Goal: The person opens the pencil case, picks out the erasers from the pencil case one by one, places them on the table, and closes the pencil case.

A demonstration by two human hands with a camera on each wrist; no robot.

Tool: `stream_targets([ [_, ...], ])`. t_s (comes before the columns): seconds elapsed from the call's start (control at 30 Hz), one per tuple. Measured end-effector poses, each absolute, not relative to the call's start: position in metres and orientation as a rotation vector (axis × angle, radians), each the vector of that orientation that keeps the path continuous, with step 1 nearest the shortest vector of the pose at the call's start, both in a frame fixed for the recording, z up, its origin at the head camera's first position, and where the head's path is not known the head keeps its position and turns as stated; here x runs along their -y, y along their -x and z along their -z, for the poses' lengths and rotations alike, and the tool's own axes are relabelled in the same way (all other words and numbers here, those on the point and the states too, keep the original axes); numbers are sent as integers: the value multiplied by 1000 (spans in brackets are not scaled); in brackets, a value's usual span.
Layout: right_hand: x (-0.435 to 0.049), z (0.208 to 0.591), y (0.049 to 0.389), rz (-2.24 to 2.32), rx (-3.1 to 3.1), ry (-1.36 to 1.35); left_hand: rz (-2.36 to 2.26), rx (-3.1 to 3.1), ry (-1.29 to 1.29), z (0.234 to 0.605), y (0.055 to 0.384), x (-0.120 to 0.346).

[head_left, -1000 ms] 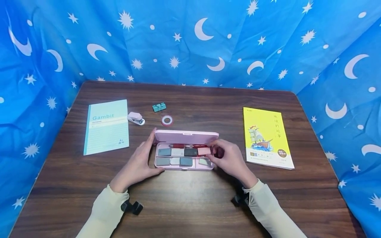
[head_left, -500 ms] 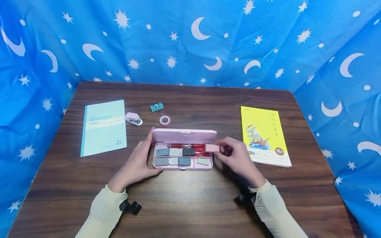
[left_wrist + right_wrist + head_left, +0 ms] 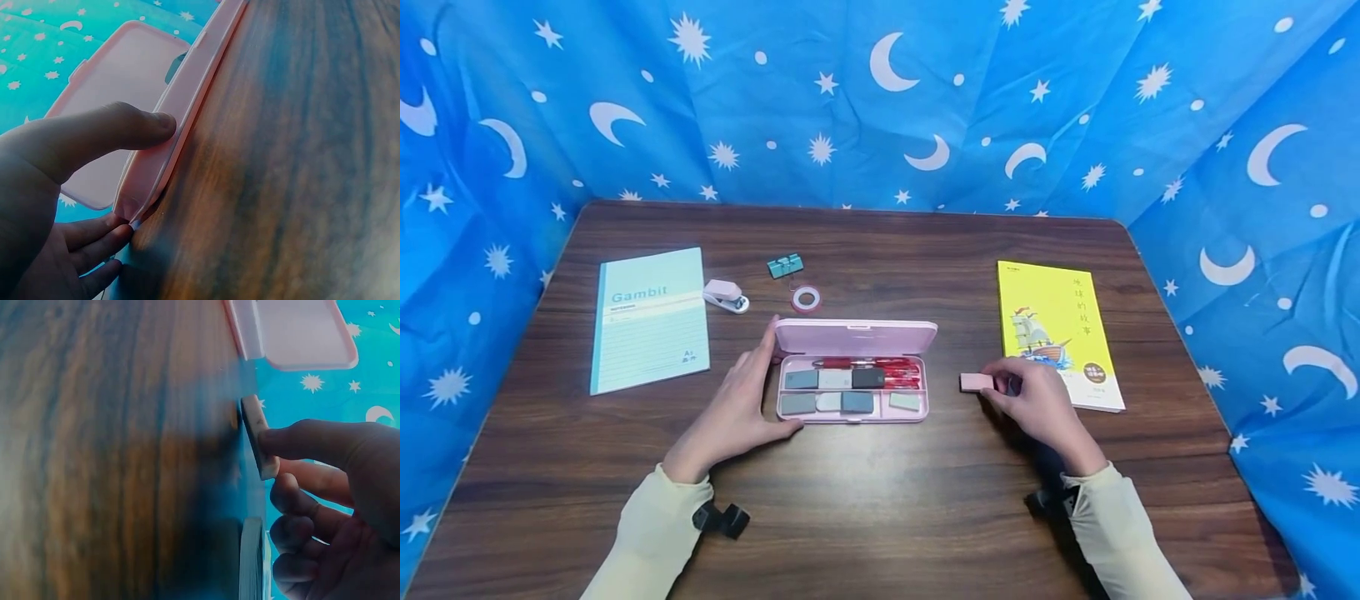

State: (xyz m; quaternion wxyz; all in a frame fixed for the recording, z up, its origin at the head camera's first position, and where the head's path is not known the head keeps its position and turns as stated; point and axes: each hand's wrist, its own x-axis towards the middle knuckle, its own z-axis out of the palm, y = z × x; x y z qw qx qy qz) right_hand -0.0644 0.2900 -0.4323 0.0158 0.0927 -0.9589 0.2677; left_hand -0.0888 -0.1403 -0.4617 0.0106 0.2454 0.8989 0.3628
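An open pink pencil case lies in the middle of the table. My left hand grips its left end; in the left wrist view the thumb presses the front wall and fingertips touch the end. In the case are grey, white and dark block erasers, red pens and a pale green eraser in the lower right compartment. Right of the case, my right hand pinches a pink eraser between thumb and finger. Whether that eraser touches the table cannot be told.
A yellow book lies partly behind the right hand. At left rests a light blue notebook, with a small pink-and-white stapler beside it. A teal binder clip and a tape roll lie behind the case.
My right hand has lifted the pink eraser out of the pencil case and carried it rightward, uncovering the red pens' ends. The left hand has stayed on the case.
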Motion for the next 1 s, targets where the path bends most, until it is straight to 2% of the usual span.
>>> stream_targets([
  [0.3, -269, 420, 68, -691, 2974, -302, -1137, -2809, -762, 464, 89, 141],
  [0.53, -204, 416, 75, -948, 2859, -547, -1146, -2804, -756, 463, 89, 141],
  [0.7, -169, 428, 83, -856, 2910, -632, -1147, -2800, -754, 463, 88, 140],
  [1.0, -154, 431, 93, -728, 2930, -702, -1143, -2786, -734, 460, 88, 141],
])
